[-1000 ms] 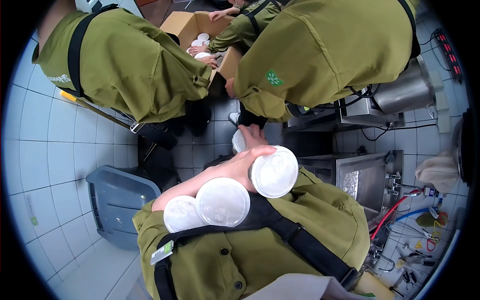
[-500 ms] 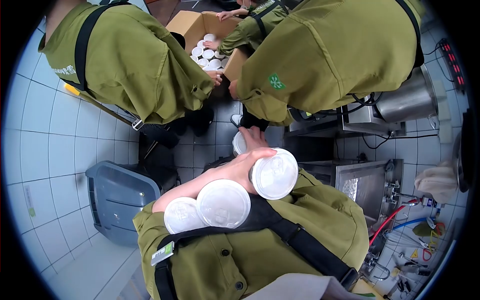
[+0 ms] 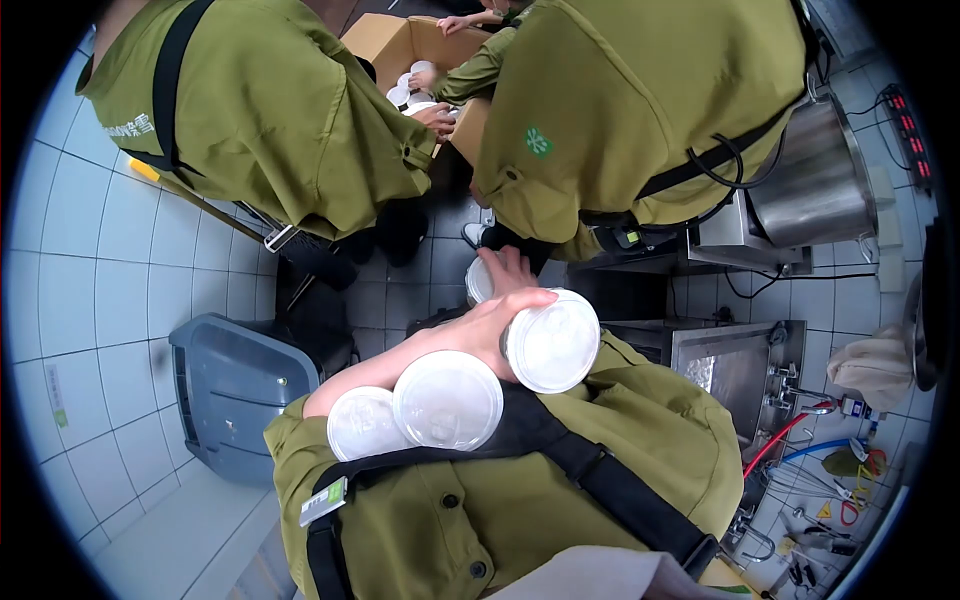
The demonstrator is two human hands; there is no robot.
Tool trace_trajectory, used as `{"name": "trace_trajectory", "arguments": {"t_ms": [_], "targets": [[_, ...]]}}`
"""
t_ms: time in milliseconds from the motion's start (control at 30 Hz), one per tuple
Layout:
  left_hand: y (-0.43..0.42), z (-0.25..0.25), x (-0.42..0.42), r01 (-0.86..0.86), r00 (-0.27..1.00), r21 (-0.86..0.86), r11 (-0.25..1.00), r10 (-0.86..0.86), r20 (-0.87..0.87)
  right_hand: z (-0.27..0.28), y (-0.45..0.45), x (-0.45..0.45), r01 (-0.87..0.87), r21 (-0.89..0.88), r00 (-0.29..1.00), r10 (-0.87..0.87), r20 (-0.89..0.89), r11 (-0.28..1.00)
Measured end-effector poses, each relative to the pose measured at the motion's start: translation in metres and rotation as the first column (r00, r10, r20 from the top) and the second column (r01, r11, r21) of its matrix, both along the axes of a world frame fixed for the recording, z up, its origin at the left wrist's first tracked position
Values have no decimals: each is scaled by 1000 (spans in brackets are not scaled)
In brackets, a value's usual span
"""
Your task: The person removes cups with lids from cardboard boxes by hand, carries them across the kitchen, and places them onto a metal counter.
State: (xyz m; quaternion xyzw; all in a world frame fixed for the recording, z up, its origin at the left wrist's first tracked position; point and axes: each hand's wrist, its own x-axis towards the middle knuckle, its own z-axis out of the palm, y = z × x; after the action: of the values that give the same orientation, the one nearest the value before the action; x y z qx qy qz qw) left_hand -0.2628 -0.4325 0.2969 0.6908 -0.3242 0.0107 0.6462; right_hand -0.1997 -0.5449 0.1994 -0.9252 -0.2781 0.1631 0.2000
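Note:
My left forearm crosses my chest, cradling white lidded plastic tubs against my apron. The thumb of my left hand (image 3: pixel 505 318) presses on the lid of a round tub (image 3: pixel 552 342); its other fingers are hidden. In the crook of that arm rest a large tub (image 3: pixel 447 402) and a smaller-looking one (image 3: pixel 366 424). Beyond the left hand, the bent fingers of what looks like my right hand (image 3: pixel 517 268) curl against another tub (image 3: pixel 481 281), mostly covered. My right forearm cannot be seen behind the tubs.
Ahead, co-workers in green jackets (image 3: pixel 270 120) (image 3: pixel 640 110) stand around a cardboard box (image 3: pixel 384 40) of lidded tubs (image 3: pixel 398 96); several hands reach into it. A grey bin (image 3: pixel 240 390) stands left. A steel sink (image 3: pixel 715 375) and large pot (image 3: pixel 815 180) are on the right.
The tubs in my arms have barely shifted. The co-worker at left has moved a hand further over the box, and the one at right has leaned left.

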Motion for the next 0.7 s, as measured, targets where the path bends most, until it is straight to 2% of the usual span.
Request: {"name": "trace_trajectory", "arguments": {"t_ms": [333,500,567,667,700], "targets": [[3,4,-1,16,1000,-45,999,-15,9,16,3,-3,-6,53,999,3,38,999],[10,8,-2,-32,998,27,999,30,55,17,6,-4,-14,40,998,12,62,999],[10,4,-1,-66,990,3,998,65,127,24,6,-7,-17,16,1000,17,21,1000],[14,4,-1,-79,991,1,997,79,112,37,8,-10,-18,45,999,16,41,999],[13,2,0,-35,993,-72,997,43,106,47,7,-9,-47,70,999,47,1,996]]}}
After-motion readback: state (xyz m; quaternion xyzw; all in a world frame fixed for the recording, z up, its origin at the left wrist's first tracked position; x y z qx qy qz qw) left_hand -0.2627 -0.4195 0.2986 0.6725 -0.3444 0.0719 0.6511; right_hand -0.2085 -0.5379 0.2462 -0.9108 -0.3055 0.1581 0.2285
